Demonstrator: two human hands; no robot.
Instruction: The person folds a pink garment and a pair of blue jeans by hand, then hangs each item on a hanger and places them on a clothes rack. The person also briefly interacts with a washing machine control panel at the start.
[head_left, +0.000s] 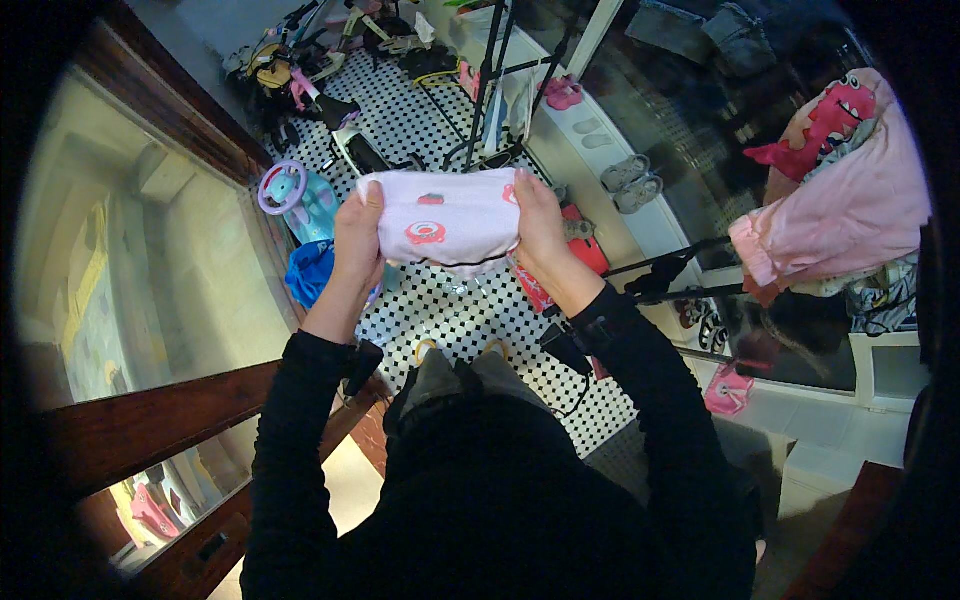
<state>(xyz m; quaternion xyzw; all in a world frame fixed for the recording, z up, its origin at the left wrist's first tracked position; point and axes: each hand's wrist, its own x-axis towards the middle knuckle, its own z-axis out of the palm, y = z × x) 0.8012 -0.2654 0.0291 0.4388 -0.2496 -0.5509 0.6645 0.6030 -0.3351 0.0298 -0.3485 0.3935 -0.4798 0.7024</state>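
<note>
A folded pale pink cloth (457, 206) with red animal prints hangs level in front of me, held up between both hands. My left hand (360, 232) grips its left end, the thumb lying on top. At the right end my right hand (541, 221) pinches the cloth the same way. A dark line runs along the cloth's lower edge. The fingers beneath the cloth are hidden.
Below lies a black-and-white tiled floor (465, 315). A toy with a purple steering wheel (283, 187) and a blue bag (309, 274) stand left. On the right, pink clothes (840, 202) hang near a black rack (487, 82); grey shoes (630, 184) sit on a ledge.
</note>
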